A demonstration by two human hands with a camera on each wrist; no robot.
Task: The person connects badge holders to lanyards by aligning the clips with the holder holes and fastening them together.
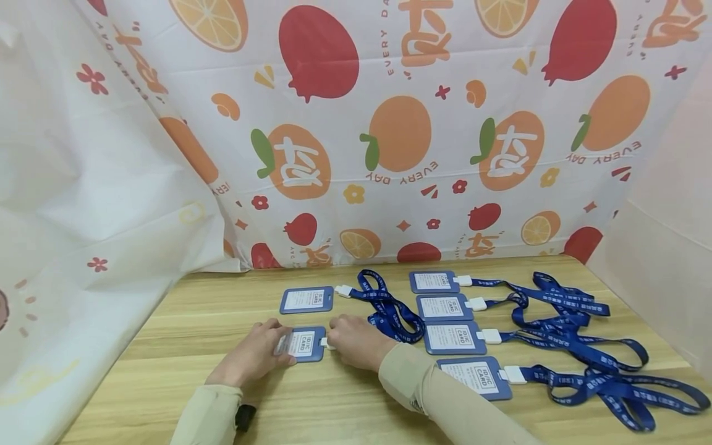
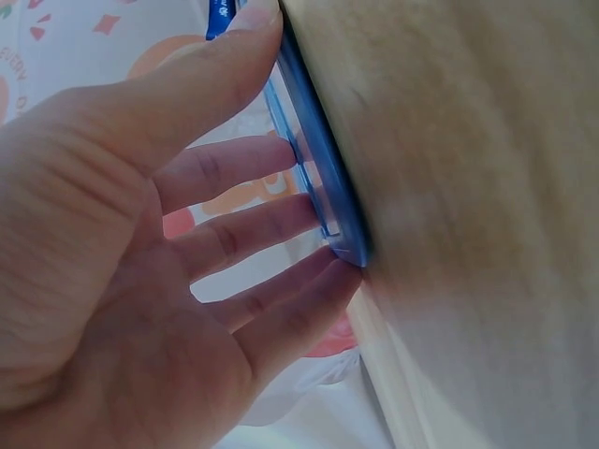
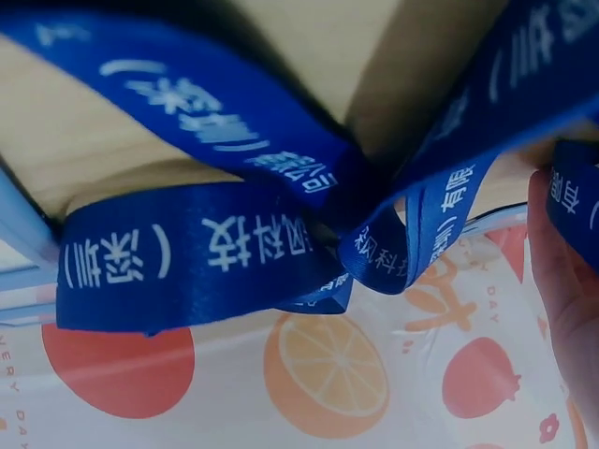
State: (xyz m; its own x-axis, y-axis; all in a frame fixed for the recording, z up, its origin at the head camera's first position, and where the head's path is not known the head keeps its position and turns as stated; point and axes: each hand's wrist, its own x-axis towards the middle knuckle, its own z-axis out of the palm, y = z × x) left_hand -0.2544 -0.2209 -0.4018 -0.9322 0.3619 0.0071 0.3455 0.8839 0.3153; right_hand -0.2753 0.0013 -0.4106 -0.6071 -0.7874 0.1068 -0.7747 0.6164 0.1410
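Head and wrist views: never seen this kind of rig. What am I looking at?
No machine here: someone is working bare-handed. The head camera looks forward and down; a wrist camera on each arm gives close-ups. On the wood-grain table lie six blue ID card holders and printed blue lanyards. The left hand holds the nearer holder of the left pair by its edges. The right hand is at the white clip by that holder's end; its exact grip is hidden.

The left hand (image 1: pixel 251 355) hides one end of a card holder (image 1: pixel 316 352); the right hand (image 1: pixel 357 341), part of its clip (image 1: pixel 325 342). Its fine print (image 1: pixel 297 347) is illegible.
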